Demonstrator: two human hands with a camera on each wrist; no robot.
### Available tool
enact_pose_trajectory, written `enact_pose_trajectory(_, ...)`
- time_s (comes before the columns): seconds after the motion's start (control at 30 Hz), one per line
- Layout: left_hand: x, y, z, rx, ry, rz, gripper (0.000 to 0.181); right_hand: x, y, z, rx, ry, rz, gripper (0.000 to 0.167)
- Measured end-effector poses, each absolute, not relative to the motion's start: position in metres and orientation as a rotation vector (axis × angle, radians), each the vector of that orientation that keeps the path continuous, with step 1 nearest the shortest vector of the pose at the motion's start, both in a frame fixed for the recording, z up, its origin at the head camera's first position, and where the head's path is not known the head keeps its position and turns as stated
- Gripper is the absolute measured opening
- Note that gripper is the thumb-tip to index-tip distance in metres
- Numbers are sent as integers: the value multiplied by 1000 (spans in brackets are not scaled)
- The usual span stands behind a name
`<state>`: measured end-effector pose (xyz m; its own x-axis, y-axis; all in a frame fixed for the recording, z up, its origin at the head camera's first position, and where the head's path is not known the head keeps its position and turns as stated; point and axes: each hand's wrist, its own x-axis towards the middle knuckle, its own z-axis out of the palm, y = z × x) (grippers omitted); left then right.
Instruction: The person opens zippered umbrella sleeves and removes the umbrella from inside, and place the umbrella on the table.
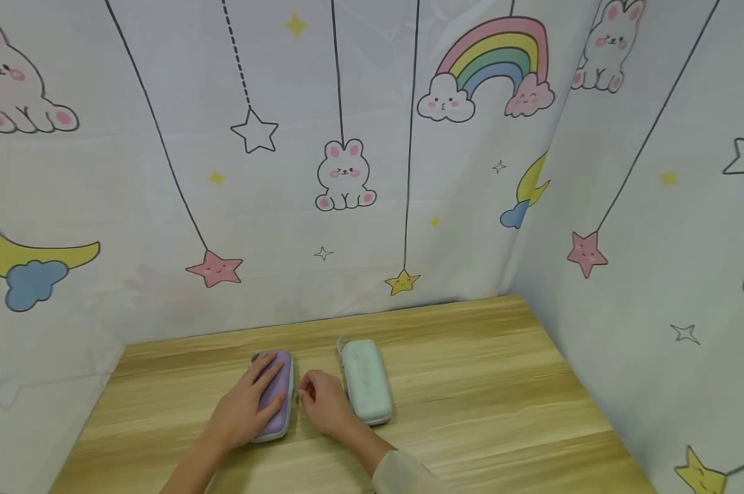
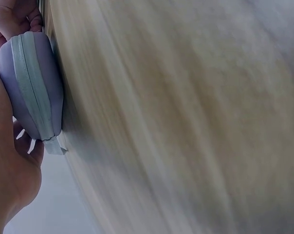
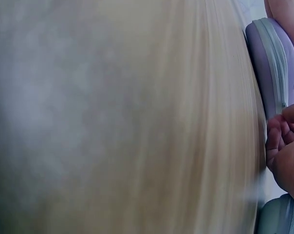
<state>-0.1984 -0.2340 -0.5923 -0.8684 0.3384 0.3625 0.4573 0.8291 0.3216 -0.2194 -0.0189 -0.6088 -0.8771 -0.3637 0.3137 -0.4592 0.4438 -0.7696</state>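
Note:
A purple zip case (image 1: 277, 384) with a pale zipper band lies on the wooden table. My left hand (image 1: 242, 405) holds it from the left, with fingers and thumb spread over its top; in the left wrist view some fingers curl by the strap end of the case (image 2: 42, 73). At the right side of the case, my right hand (image 1: 327, 405) has its fingers curled and pinches the zipper pull, seen in the right wrist view at the zipper band (image 3: 278, 63). The pull itself is mostly hidden by the fingertips. Just right of that hand lies a mint green zip case (image 1: 367, 381).
The mint case has a pale wrist strap (image 1: 341, 341) at its far end. A wooden table (image 1: 483, 384) reaches back to a white curtain (image 1: 273, 219) printed with rabbits, stars and a rainbow. Another curtain panel (image 1: 644, 288) hangs along the right edge.

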Motion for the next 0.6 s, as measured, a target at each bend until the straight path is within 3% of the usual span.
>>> enact_pose_trajectory(0.6, -190, -228, -593, -599, -2688, -598, 64, -215, -14, -609, 763, -2586, 1406, 13)
